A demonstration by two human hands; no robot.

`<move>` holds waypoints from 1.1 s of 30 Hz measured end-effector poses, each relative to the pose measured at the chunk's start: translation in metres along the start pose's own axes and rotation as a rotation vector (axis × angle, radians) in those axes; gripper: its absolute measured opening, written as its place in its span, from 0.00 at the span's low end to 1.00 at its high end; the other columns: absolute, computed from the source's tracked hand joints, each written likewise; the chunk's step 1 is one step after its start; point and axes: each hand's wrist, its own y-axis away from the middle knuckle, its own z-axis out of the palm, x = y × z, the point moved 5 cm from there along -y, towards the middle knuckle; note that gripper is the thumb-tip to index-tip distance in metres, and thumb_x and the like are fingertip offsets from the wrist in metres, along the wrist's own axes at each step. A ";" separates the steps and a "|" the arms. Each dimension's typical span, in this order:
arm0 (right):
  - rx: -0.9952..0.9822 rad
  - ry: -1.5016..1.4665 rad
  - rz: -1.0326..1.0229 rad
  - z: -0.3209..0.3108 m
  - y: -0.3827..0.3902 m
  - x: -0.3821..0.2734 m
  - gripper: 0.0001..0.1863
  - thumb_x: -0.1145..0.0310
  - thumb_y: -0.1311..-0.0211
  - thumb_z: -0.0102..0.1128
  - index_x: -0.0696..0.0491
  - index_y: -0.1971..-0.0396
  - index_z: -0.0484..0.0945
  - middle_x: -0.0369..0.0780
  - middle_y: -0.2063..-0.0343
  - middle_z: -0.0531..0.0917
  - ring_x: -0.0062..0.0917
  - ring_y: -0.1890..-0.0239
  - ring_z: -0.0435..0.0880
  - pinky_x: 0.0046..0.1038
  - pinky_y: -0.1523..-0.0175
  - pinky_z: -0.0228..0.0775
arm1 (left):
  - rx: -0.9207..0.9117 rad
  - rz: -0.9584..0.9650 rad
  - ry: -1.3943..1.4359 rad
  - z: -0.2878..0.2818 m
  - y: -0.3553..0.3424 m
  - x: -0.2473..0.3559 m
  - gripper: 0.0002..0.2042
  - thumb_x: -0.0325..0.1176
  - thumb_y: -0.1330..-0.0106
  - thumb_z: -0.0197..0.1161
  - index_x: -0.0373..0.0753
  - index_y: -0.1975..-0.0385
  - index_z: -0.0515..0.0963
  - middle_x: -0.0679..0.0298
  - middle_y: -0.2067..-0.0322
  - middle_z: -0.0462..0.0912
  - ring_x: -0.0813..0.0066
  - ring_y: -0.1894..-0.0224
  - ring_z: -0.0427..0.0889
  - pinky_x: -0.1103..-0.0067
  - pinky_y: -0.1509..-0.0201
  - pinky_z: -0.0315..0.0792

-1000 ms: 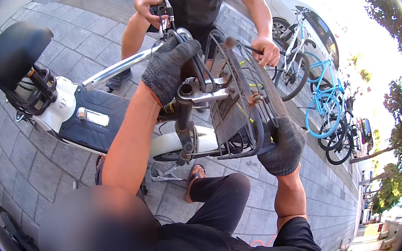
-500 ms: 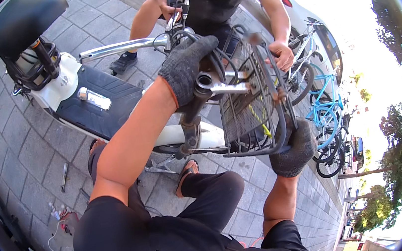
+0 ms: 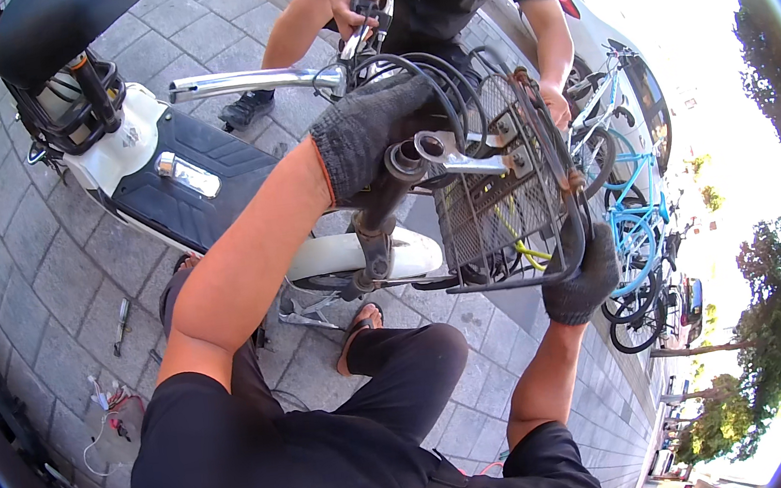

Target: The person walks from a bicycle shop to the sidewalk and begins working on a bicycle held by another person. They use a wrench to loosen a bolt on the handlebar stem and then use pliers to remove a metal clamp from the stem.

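Basket (image 3: 490, 217): is sitting ahead of the steering tube (image 3: 389, 187), its metal bracket (image 3: 478, 164) resting beside the tube's open top.
Right hand (image 3: 583, 274): grip is clamping on the basket's lower right corner, presumably bearing weight.
Left hand (image 3: 382, 120): is reaching under the cables (image 3: 453, 90), probably holding them aside; cannot tell what its grip is closing on.
Co-worker's hand (image 3: 350, 3): is holding the handlebar (image 3: 254, 82) up, apparently sparing the cables strain.

Left hand (image 3: 381, 126): fingertips obscured among cables (image 3: 459, 99). Right hand (image 3: 583, 284): fingers partly hidden by basket (image 3: 481, 223). Seat (image 3: 58, 33): cut off by upper edge.
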 end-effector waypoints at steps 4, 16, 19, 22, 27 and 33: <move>-0.103 -0.081 0.055 0.013 -0.014 0.015 0.10 0.70 0.28 0.58 0.57 0.56 0.85 0.42 0.76 0.79 0.26 0.76 0.77 0.29 0.68 0.69 | -0.004 0.040 -0.084 -0.009 -0.005 -0.004 0.16 0.38 0.24 0.55 0.44 0.41 0.76 0.62 0.51 0.84 0.76 0.52 0.86 0.76 0.52 0.83; -0.207 -0.141 -0.063 0.048 -0.043 0.072 0.07 0.71 0.33 0.62 0.58 0.60 0.83 0.46 0.72 0.85 0.33 0.70 0.85 0.30 0.63 0.73 | 0.131 -0.045 -0.187 -0.016 0.028 -0.002 0.19 0.45 0.25 0.59 0.46 0.39 0.76 0.66 0.56 0.85 0.78 0.58 0.86 0.79 0.59 0.83; -0.212 -0.180 -0.073 0.055 -0.053 0.074 0.07 0.70 0.34 0.63 0.58 0.63 0.83 0.48 0.74 0.83 0.35 0.71 0.84 0.32 0.64 0.73 | 0.124 0.060 -0.368 -0.016 0.028 -0.004 0.20 0.44 0.25 0.60 0.46 0.38 0.75 0.65 0.55 0.84 0.78 0.56 0.84 0.78 0.57 0.83; -0.194 -0.182 -0.116 0.055 -0.054 0.076 0.06 0.70 0.38 0.65 0.57 0.66 0.82 0.50 0.75 0.81 0.44 0.73 0.83 0.35 0.66 0.72 | 0.113 0.206 -0.449 -0.017 0.022 -0.007 0.19 0.39 0.23 0.56 0.39 0.38 0.75 0.63 0.56 0.84 0.75 0.56 0.83 0.78 0.52 0.79; -0.142 -0.189 -0.210 0.048 -0.046 0.074 0.07 0.69 0.43 0.69 0.55 0.70 0.79 0.50 0.78 0.79 0.48 0.73 0.80 0.38 0.68 0.71 | 0.165 0.152 -0.364 -0.030 0.018 -0.014 0.20 0.40 0.23 0.56 0.36 0.38 0.75 0.60 0.55 0.84 0.72 0.55 0.83 0.73 0.50 0.81; -0.059 -0.147 -0.221 0.037 -0.027 0.067 0.09 0.69 0.43 0.69 0.56 0.64 0.81 0.50 0.74 0.81 0.49 0.70 0.82 0.38 0.65 0.73 | 0.155 0.147 -0.311 -0.033 0.015 -0.016 0.19 0.39 0.26 0.60 0.36 0.40 0.77 0.57 0.50 0.82 0.65 0.50 0.82 0.66 0.46 0.79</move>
